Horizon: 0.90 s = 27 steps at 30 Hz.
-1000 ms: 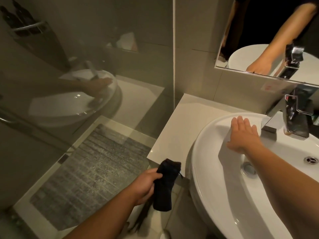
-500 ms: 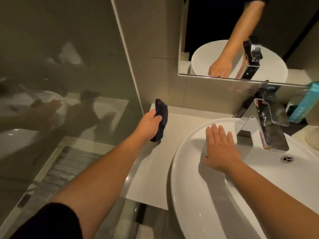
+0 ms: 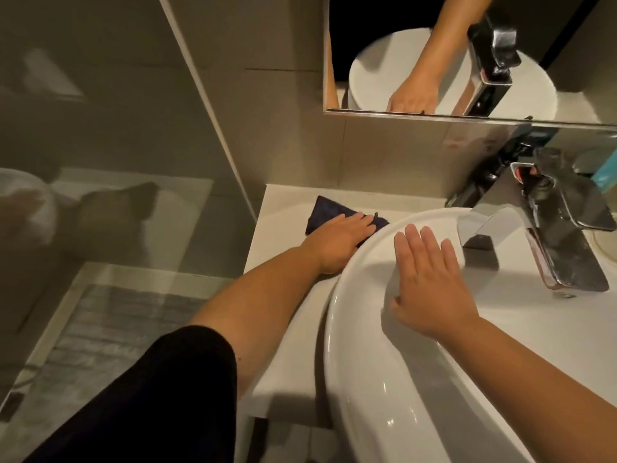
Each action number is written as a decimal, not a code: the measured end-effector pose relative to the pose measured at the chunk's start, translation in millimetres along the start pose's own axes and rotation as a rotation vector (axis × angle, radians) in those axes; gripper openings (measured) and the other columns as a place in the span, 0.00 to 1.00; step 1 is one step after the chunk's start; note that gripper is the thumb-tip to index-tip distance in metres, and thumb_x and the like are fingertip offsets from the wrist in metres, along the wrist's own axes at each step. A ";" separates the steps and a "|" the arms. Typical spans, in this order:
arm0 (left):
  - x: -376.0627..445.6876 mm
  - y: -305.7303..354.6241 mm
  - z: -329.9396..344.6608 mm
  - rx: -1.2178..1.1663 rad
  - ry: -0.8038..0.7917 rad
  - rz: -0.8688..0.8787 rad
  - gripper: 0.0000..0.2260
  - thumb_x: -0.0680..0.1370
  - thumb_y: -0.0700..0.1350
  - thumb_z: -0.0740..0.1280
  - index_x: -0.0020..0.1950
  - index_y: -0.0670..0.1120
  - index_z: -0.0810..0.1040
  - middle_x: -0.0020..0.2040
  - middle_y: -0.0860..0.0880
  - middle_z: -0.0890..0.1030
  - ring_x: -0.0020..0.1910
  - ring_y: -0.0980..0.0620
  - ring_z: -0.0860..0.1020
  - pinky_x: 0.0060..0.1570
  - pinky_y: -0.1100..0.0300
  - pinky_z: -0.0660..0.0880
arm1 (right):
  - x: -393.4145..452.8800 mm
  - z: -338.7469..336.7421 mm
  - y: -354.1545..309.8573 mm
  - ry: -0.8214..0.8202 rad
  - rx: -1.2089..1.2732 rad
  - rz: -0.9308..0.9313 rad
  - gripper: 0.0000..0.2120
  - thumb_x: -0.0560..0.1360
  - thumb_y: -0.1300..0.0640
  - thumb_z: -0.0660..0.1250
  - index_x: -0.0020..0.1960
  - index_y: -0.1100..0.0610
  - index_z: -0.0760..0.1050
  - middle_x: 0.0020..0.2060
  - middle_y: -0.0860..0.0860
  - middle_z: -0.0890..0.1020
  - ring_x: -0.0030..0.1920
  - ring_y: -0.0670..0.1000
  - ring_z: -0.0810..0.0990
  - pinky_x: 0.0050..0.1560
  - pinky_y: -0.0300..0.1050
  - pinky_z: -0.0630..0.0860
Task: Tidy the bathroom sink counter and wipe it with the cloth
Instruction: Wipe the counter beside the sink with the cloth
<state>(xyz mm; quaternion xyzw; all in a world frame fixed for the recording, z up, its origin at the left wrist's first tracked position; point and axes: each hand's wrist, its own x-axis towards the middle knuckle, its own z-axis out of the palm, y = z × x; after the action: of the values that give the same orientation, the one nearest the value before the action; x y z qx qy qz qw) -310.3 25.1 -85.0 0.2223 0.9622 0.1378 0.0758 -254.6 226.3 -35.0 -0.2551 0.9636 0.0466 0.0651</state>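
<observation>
A dark blue cloth (image 3: 323, 210) lies flat on the white counter (image 3: 283, 225) to the left of the white basin (image 3: 377, 379). My left hand (image 3: 340, 238) presses down on the cloth, fingers stretched toward the basin's rim, covering most of it. My right hand (image 3: 430, 282) rests flat inside the basin's upper left wall, fingers spread, holding nothing.
A chrome faucet (image 3: 547, 222) stands at the basin's back right. A mirror (image 3: 467, 55) hangs above. A teal item (image 3: 606, 177) sits behind the faucet at the right edge. A glass shower panel (image 3: 117, 162) borders the counter's left; a grey mat (image 3: 100, 332) lies on the floor below.
My left hand lifted the cloth from beside the counter, carried it up over the counter and laid it flat near the back. The right hand stayed on the basin.
</observation>
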 end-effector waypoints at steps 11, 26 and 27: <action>-194.1 70.6 17.3 -0.145 0.036 -0.276 0.29 0.77 0.34 0.56 0.78 0.46 0.56 0.78 0.48 0.58 0.76 0.50 0.54 0.74 0.54 0.47 | -9.2 -20.5 -0.4 -0.149 -0.005 -0.015 0.44 0.73 0.47 0.59 0.77 0.60 0.36 0.78 0.57 0.39 0.77 0.60 0.37 0.76 0.59 0.40; -281.5 168.0 22.3 -0.175 -0.133 -0.358 0.24 0.78 0.37 0.58 0.75 0.46 0.64 0.77 0.49 0.59 0.76 0.50 0.55 0.73 0.54 0.50 | -109.3 -31.2 -22.9 -0.056 0.333 -0.085 0.30 0.77 0.45 0.50 0.73 0.61 0.61 0.73 0.60 0.63 0.73 0.59 0.62 0.71 0.54 0.61; -284.0 171.4 19.6 -0.211 -0.149 -0.364 0.23 0.78 0.38 0.58 0.74 0.46 0.66 0.76 0.48 0.61 0.75 0.49 0.58 0.72 0.55 0.52 | -123.0 -30.0 -24.9 -0.083 0.395 -0.080 0.27 0.78 0.47 0.54 0.72 0.60 0.64 0.73 0.58 0.65 0.72 0.57 0.63 0.70 0.52 0.62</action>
<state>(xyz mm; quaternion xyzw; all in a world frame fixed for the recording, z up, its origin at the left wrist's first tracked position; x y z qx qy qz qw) 16.2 50.2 -28.4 0.0453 0.9584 0.2051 0.1931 -139.3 260.8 11.6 -0.2734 0.9395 -0.1357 0.1552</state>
